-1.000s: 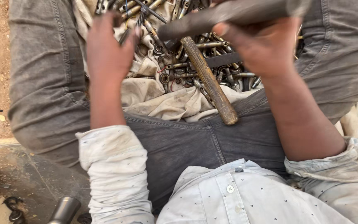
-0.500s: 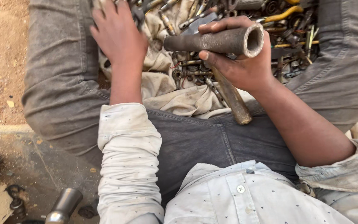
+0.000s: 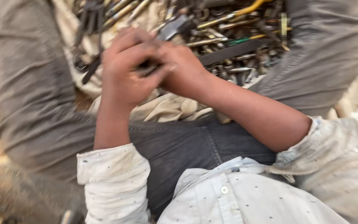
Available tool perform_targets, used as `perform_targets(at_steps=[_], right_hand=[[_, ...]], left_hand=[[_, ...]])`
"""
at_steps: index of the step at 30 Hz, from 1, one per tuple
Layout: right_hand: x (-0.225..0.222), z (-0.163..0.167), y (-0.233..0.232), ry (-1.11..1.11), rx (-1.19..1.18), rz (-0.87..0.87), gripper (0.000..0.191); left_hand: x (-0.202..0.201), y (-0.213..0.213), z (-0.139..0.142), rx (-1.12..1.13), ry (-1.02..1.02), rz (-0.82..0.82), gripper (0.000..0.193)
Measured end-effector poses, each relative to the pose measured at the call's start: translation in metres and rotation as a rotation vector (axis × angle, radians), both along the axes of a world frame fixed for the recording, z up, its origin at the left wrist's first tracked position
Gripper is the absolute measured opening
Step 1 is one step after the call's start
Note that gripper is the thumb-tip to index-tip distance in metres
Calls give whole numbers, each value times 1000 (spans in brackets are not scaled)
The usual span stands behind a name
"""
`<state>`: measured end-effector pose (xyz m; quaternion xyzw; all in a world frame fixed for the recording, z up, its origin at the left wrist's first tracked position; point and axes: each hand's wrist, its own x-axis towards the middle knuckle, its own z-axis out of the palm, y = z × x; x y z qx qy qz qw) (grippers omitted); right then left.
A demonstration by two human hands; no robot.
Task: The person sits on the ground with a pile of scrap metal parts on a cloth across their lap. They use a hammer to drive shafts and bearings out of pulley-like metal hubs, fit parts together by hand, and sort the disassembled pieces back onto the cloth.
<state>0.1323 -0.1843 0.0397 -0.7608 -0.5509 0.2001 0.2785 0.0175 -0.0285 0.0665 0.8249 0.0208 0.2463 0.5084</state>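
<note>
The person sat with knees spread, and both hands had come together over the lap, just in front of a heap of metal tools. The left hand [image 3: 123,72] was curled over, its fingers [image 3: 137,52] bent down and inward, knuckles up, pressing against the right hand [image 3: 183,70], which met it from the other side with its own fingers folded in. Between the two, a small dark piece [image 3: 148,68] showed as a narrow grey sliver in the gap where the thumbs met; both hands seemed closed on it, though the picture was smeared with motion and I could not tell what kind of piece it was, nor how much of it lay hidden under the palms. It looked dull and metallic, darker than the skin round it. Behind the hands the pile of tools [image 3: 228,37] spread across a pale crumpled cloth [image 3: 166,108]: long steel shafts, a flat dark bar [image 3: 233,50] running slantwise just beside the right wrist, a yellow-handled tool [image 3: 251,7] near the top edge, a green-tinted shaft [image 3: 239,40] under it. The cloth bunched in folds right below the joined hands, resting on the grey trousers [image 3: 34,83]. Speckled white shirt sleeves [image 3: 112,178] were rolled up to the elbows on both arms
</note>
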Motion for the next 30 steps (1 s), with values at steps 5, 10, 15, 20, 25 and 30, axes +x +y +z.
perform_targets(at_steps=[5, 10, 15, 20, 25, 30], right_hand=[[56, 62, -34, -157, -344, 128, 61], [135, 118, -116, -452, -182, -251, 27], [169, 85, -181, 99, 0, -558, 22], [178, 23, -171, 247, -509, -687, 27], [178, -38, -148, -283, -1055, -344, 44], [172, -54, -134, -513, -683, -412, 27]], left_hand=[[-2, 1, -25, -429, -112, 230, 21], [-14, 2, -31, -432, -232, 419, 31], [-15, -1, -36, -483, -192, 342, 32], [-16, -1, -41, -520, -183, 184, 33], [-14, 1, -45, -536, -99, 135, 55], [-12, 5, -48, -516, -162, 87, 59]])
